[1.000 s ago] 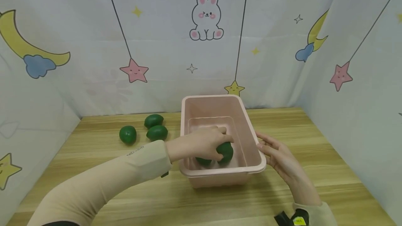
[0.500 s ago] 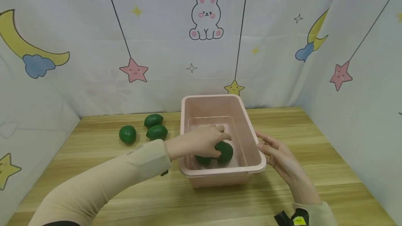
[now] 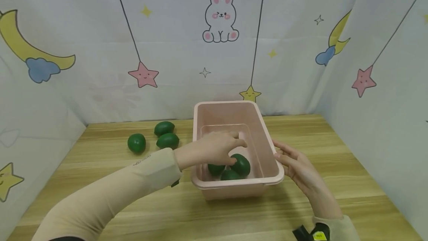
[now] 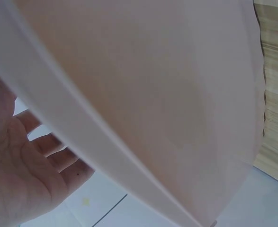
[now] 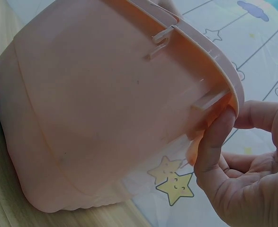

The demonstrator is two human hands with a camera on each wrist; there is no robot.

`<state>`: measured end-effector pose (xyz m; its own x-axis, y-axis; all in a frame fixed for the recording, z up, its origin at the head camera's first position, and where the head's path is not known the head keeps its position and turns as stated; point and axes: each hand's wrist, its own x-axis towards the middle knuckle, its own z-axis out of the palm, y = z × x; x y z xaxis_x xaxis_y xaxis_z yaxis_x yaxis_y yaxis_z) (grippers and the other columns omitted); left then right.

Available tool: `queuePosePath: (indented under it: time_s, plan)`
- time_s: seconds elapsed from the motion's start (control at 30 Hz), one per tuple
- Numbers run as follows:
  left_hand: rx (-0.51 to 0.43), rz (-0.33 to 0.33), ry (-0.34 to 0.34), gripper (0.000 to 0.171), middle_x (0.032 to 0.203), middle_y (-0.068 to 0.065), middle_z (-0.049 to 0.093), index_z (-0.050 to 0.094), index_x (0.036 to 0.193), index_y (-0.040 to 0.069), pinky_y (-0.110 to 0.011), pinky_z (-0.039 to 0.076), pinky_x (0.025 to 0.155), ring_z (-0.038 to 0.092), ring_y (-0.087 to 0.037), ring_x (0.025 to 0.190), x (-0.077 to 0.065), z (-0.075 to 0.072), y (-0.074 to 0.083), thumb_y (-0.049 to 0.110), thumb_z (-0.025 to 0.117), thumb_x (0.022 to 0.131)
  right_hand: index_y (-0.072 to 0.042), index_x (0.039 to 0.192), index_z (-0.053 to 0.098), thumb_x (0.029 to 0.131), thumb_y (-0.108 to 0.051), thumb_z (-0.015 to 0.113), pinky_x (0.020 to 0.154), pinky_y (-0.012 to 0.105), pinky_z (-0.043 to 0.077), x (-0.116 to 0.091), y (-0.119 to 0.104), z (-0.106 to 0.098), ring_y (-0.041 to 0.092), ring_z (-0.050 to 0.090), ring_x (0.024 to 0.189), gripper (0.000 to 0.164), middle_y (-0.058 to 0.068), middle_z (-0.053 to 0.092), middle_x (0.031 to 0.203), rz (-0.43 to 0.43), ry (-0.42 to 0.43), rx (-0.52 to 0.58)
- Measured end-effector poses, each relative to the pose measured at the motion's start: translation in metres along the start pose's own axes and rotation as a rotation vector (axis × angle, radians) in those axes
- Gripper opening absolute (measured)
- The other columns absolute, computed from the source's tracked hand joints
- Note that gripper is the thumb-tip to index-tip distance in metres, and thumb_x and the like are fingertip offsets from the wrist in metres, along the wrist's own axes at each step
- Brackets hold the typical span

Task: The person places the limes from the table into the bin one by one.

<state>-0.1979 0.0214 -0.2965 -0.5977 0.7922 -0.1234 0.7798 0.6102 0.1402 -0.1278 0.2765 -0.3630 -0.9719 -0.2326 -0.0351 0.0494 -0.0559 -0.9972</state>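
A pink plastic bin [image 3: 230, 111] stands on the table. Inside, near its front end, lie a dark green lime [image 3: 242, 166], a second lime [image 3: 230, 175] and a third lime [image 3: 215, 169], partly covered by the hand. My left hand [image 3: 217, 148] reaches over the left rim into the bin, fingers spread and holding nothing, its thumb tip close to the right-hand lime. In the left wrist view, the rim cuts across my left palm [image 4: 25, 175]. My right hand [image 3: 301, 170] pinches the bin's right rim; the right wrist view shows the thumb and forefinger [image 5: 215, 142] on the lip.
To the left of the bin, several more limes lie on the wooden table [image 3: 150, 203]: a rounder one [image 3: 136, 143], and a pair, one behind [image 3: 164, 128] and one in front [image 3: 168, 141]. A white printed curtain [image 3: 180, 47] hangs behind and at both sides.
My left hand has let go of the lime and lifted slightly. That lime has settled a little to the right, and another lime shows in front of it. My right hand stays on the rim.
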Motion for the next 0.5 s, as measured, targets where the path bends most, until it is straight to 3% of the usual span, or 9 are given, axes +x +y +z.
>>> queuePosePath:
  time_s: [0.2, 0.5]
  plan:
    - [-0.019, -0.023, 0.006, 0.049, 0.128, 0.002, 0.058, 0.056, 0.133, 0.024, -0.034, 0.053, 0.089, 0.059, -0.014, 0.113, -0.0029, -0.0005, -0.0012, 0.032, 0.07, 0.087, 0.006, 0.149, 0.02, 0.099, -0.012, 0.049, 0.084, 0.023, 0.055, -0.0001, 0.0, 0.0005, 0.005, 0.062, 0.092, 0.06, -0.002, 0.057, 0.102, -0.004, 0.001, 0.003]
    - [-0.038, -0.035, 0.052, 0.048, 0.122, 0.001, 0.06, 0.058, 0.132, 0.024, -0.034, 0.051, 0.09, 0.059, -0.013, 0.104, -0.0081, -0.0023, -0.0029, 0.034, 0.069, 0.087, 0.006, 0.149, 0.02, 0.099, -0.011, 0.048, 0.084, 0.022, 0.055, -0.0006, 0.0013, -0.0003, 0.006, 0.061, 0.092, 0.06, -0.002, 0.057, 0.102, -0.017, -0.019, 0.007]
